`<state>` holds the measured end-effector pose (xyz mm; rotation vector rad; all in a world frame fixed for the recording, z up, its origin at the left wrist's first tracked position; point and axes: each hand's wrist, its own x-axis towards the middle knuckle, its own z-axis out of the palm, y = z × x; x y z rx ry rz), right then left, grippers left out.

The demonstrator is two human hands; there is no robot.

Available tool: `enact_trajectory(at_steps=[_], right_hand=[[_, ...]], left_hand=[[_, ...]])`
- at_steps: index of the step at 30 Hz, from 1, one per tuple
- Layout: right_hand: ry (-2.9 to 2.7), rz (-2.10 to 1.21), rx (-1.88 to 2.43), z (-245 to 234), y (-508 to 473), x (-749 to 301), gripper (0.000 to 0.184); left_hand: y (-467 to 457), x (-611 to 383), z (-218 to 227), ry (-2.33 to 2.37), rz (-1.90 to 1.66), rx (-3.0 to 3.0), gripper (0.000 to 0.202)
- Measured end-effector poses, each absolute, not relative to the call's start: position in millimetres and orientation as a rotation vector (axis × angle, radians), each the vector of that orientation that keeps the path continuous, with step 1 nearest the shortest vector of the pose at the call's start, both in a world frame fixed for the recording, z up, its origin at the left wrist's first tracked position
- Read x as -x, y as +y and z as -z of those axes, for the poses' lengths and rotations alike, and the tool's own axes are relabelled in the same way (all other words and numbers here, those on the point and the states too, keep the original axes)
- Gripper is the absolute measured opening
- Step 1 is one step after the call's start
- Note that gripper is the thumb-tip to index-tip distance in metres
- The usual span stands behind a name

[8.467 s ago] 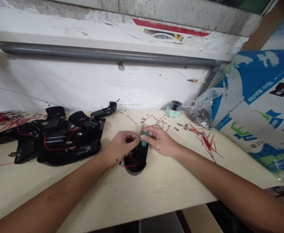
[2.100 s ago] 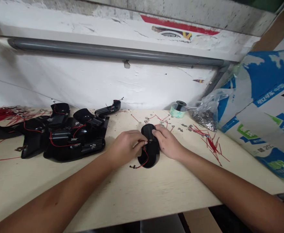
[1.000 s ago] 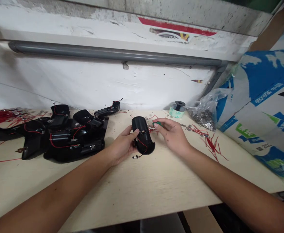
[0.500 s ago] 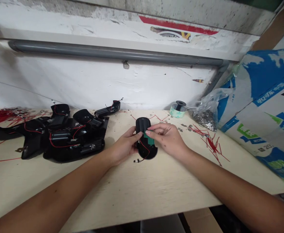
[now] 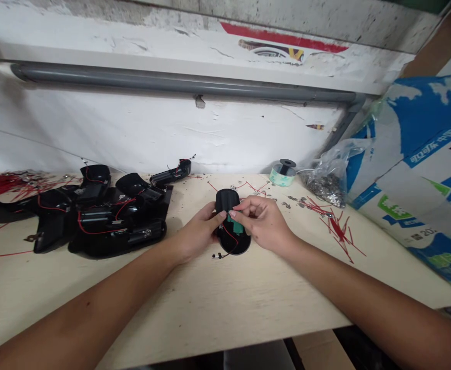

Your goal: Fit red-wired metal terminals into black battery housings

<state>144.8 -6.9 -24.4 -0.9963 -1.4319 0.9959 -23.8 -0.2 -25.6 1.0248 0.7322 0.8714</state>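
A black plastic housing (image 5: 227,198) with a rounded end is held low over the table, its open hollow side facing up. My left hand (image 5: 200,231) is closed round its left edge, the thumb on the rim. My right hand (image 5: 266,223) pinches a small flat green piece (image 5: 236,226) with thumb and fingers over the hollow. Whether it touches the inside I cannot tell. A red wire (image 5: 231,237) curves through the housing, and small metal contacts (image 5: 218,255) hang past its lower left edge.
More black housings (image 5: 121,239) with red wires are piled at left beside loose red wires (image 5: 2,186). Behind my right hand stand a roll of pale green tape (image 5: 282,176) and a bag of metal bits (image 5: 327,182). Red wires (image 5: 339,231) and a wrapped carton (image 5: 421,174) are at right.
The green piece looks tilted and shorter in view, slightly lower in the housing. My right-hand fingers have shifted a little left. My left hand keeps its hold.
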Motion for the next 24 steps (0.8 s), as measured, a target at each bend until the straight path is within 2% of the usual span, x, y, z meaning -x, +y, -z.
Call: enact_trajectory(at_steps=[6, 10, 15, 24], right_hand=[[-1.428, -0.981, 1.014, 23, -8, -143, 0.032], [-1.402, -1.011, 0.981, 23, -8, -145, 0.03], [-1.342, -0.878, 0.925, 22, -5, -149, 0.025], [-1.266, -0.853, 0.945, 24, 3, -159, 0.028]], left_hand=[[1, 24, 28, 0.766, -0.877, -1.086, 0.025], [-3, 23, 18, 0.726, -0.881, -0.911, 0.024], [-4, 25, 7, 0.727, -0.874, -0.738, 0.024], [8, 35, 16, 0.561, -0.792, -0.716, 0.032]])
